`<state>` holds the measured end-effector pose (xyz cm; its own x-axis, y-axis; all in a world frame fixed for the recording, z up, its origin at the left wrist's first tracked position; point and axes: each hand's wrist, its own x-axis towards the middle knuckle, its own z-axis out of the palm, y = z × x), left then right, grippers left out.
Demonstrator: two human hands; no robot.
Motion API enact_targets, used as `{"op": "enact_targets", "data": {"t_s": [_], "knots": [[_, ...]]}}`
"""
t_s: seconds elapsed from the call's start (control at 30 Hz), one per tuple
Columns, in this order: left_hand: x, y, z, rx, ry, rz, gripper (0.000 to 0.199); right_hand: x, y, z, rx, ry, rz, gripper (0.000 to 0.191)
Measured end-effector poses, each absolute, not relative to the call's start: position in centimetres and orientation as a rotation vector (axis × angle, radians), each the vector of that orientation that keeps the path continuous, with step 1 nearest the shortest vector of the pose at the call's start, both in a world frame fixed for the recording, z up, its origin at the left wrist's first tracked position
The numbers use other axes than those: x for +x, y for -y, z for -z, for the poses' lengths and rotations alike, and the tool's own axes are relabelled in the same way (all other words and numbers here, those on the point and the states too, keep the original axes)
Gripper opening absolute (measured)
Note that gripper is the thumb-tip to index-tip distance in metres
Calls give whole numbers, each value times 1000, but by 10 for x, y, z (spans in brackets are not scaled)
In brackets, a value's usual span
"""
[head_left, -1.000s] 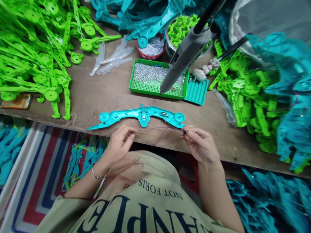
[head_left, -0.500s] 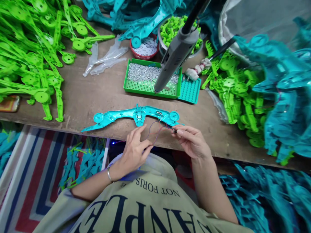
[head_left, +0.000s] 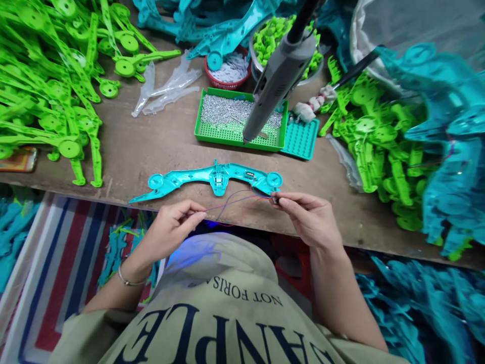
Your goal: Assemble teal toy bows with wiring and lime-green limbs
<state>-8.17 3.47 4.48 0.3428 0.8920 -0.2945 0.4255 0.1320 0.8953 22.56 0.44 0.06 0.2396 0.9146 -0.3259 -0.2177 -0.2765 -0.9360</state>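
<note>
A turquoise plastic bow-shaped shell [head_left: 189,178] lies on the bench with its hollow inside up. Thin red and blue wires [head_left: 232,201] run between my hands, just in front of it. My left hand [head_left: 172,225] pinches the wires between thumb and fingertips, left of the shell's middle. At the shell's right end, my right hand [head_left: 308,215] pinches a small dark part [head_left: 275,198] from which wires come. My fingers cover most of that part, so its kind does not show.
A grey electric screwdriver [head_left: 278,83] hangs over a green tray [head_left: 242,144] of small screws. Piles of lime-green parts [head_left: 49,101] lie left and right. More turquoise shells [head_left: 447,141] are heaped at the right. A red basket [head_left: 227,83] holds pale pieces.
My left hand has moved left, away from the shell's middle, drawing the wires out straighter. My right hand keeps its pinch at the shell's right end.
</note>
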Motion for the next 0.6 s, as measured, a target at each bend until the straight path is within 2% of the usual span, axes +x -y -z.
{"op": "enact_targets", "data": {"t_s": [0.3, 0.43, 0.5, 0.6], "knots": [[-140, -66, -44, 1428, -1350, -382, 33, 240, -7, -4, -1449, 755, -1121, 21], [-147, -68, -42, 1293, -1292, -411, 34, 250, -5, -8, -1635, 1079, -974, 11], [-138, -67, -39, 1122, -1213, -445, 35, 249, -5, -11, -1752, 1399, -786, 13], [-113, -64, -32, 864, -1027, -444, 38, 237, -6, -20, -1832, 1854, -273, 18]]}}
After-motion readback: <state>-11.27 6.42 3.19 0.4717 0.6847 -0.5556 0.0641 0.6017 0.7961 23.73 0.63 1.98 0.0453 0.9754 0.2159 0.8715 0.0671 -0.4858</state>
